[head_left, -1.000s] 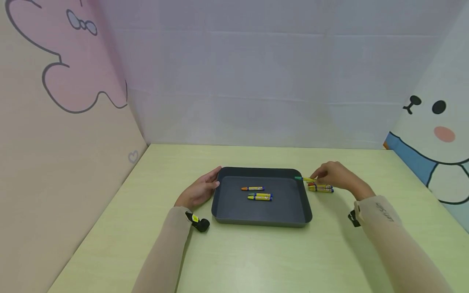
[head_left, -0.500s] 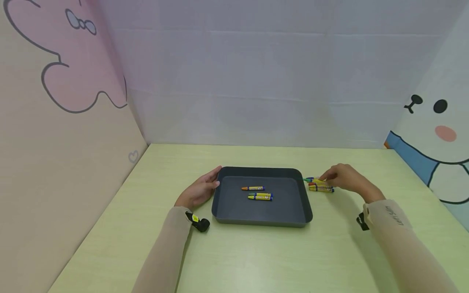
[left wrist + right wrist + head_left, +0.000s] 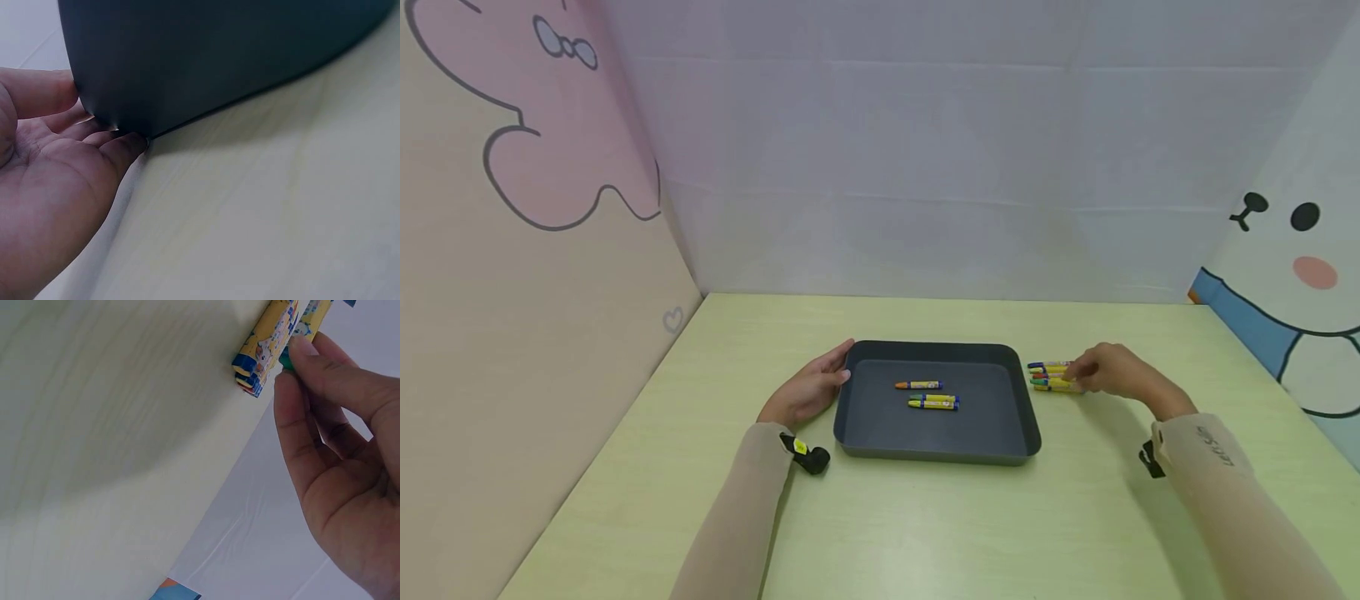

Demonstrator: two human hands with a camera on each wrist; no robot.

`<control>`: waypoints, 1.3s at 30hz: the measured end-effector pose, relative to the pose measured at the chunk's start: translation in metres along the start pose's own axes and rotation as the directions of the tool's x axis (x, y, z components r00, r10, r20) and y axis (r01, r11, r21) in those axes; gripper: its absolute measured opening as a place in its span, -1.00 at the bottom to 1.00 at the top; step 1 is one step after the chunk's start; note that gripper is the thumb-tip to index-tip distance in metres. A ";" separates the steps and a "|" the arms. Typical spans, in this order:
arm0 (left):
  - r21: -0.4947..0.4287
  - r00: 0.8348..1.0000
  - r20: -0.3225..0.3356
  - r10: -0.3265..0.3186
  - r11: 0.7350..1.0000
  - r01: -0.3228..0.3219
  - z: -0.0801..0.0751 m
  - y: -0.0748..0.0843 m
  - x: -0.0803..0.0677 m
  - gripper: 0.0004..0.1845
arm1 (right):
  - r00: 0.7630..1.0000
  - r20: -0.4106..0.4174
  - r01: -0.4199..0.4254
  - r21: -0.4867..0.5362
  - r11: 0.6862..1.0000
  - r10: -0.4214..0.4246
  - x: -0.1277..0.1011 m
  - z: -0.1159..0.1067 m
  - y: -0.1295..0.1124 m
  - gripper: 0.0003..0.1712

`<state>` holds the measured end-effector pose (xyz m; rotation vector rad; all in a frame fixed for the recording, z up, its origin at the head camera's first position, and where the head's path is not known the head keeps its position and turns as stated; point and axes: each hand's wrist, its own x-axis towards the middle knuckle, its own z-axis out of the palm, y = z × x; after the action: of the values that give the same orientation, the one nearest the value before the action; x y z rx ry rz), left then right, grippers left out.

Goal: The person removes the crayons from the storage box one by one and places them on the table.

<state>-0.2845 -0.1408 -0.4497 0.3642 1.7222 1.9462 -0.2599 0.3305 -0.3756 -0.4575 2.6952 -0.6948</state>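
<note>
Two fingertips [image 3: 300, 350] of the right hand [image 3: 1112, 372] pinch the butt end of a crayon in the crayon cluster [image 3: 1051, 377] on the table [image 3: 925, 517] — thumb and forefinger curled in, touching a green-ended crayon [image 3: 286, 359] in the right wrist view. Which crayon of the stack the pinch actually closes on is hard to tell; the ends sit tight together. Cluster lies just beside the right wall of the dark tray [image 3: 1022, 417], outside it, crayons side by side pointing toward the tray. Yellow wrappers with blue bands [image 3: 265, 347] show up close.

Left hand [image 3: 808, 392] rests against the tray's left wall, palm toward it, fingers fairly straight — fingertips [image 3: 125, 147] touch the lower edge of the wall [image 3: 206, 62], thumb at the upper corner. Nothing gripped in it.

Inside the tray: an orange-tipped crayon [image 3: 918, 385] near the middle, and just in front of it a pair of yellow crayons [image 3: 934, 402] lying together, all flat on the tray floor, roughly parallel.

Wrist cameras: a black one [image 3: 808, 457] at the left sleeve, another [image 3: 1150, 460] at the right. Cartoon backdrop panels [image 3: 550, 150] stand around the pale green table.
</note>
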 end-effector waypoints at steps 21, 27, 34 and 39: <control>-0.007 1.000 0.001 0.004 1.000 -0.004 0.000 0.001 0.000 -0.25 | 1.000 -0.004 -0.025 0.009 1.000 0.025 -0.002 0.009 0.014 -0.81; 0.002 1.000 0.009 0.003 1.000 -0.003 0.000 0.002 -0.001 -0.25 | 0.999 -0.029 -0.020 -0.007 1.000 0.020 -0.001 0.012 0.019 -0.84; -0.004 1.000 -0.002 -0.001 1.000 0.001 0.000 0.001 0.001 -0.25 | 0.999 -0.040 -0.025 -0.005 1.000 0.025 0.000 0.013 0.020 -0.84; -0.009 1.000 -0.009 -0.006 1.000 0.006 0.000 0.001 0.001 -0.25 | 0.998 -0.046 -0.035 0.008 0.999 0.035 -0.001 0.013 0.019 -0.86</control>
<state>-0.2852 -0.1400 -0.4491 0.3475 1.7178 1.9529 -0.2584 0.3412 -0.3959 -0.3962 2.7357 -0.7136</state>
